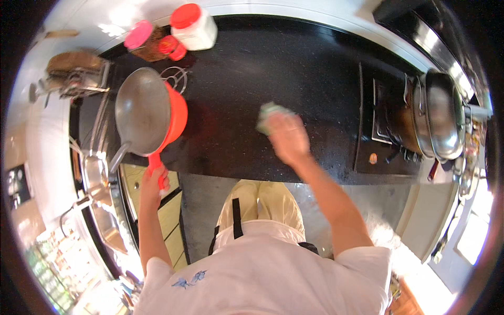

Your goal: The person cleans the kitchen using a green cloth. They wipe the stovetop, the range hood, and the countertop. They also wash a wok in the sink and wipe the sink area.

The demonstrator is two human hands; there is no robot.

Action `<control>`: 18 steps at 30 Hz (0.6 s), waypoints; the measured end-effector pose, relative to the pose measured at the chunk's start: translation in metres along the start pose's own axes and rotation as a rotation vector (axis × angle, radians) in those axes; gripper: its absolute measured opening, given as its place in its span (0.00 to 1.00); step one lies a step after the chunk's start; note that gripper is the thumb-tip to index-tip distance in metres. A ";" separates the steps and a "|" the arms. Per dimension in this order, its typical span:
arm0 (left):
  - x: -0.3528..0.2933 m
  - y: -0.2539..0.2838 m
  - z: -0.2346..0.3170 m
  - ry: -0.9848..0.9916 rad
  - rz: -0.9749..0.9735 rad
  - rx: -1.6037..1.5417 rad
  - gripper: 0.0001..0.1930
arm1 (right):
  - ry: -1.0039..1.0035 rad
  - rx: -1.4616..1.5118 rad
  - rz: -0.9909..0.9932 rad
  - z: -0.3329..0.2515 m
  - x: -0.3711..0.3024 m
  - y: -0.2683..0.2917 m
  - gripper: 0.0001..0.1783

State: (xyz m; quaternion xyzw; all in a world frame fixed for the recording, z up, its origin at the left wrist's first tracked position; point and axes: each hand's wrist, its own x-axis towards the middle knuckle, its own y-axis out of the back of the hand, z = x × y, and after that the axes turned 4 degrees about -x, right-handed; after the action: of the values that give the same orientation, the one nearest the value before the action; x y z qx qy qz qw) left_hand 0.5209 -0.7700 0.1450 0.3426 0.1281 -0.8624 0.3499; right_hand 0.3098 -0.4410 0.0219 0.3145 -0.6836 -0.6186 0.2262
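Note:
On the black countertop [236, 79], my right hand [287, 137] presses a pale green cloth or sponge [269, 115], its outline smeared by motion. The fingers are bent over it. At the left, my left hand [157, 181] is closed round the red handle of a red pan [180, 113]. A grey frying pan [140, 110] overlaps the red pan and covers much of it, its grey handle pointing toward me. I cannot tell whether the two pans are nested or side by side. Just behind them lies a round wire stand [177, 77], partly hidden.
At the back left stand a white jar with a red lid [193, 29], a pink-lidded jar [143, 39] and a small red container [172, 48]. A stove [380, 105] with large metal pans [443, 115] is at the right. A sink [107, 220] lies at the left.

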 end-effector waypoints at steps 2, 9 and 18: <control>0.003 -0.018 0.017 -0.051 -0.005 0.033 0.07 | -0.240 -0.256 0.158 0.091 -0.017 0.000 0.25; 0.056 -0.017 0.069 -0.078 -0.171 0.149 0.07 | -0.929 -0.204 0.331 0.088 -0.117 -0.057 0.33; 0.129 0.022 0.099 -0.056 -0.329 0.313 0.08 | -0.787 -0.084 0.178 -0.137 -0.019 -0.054 0.44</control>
State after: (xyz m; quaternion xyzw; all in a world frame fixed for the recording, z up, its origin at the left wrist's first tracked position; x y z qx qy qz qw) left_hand 0.4192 -0.8979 0.1303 0.3432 0.0374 -0.9263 0.1506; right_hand 0.4271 -0.5258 -0.0120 -0.0162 -0.7165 -0.6973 0.0124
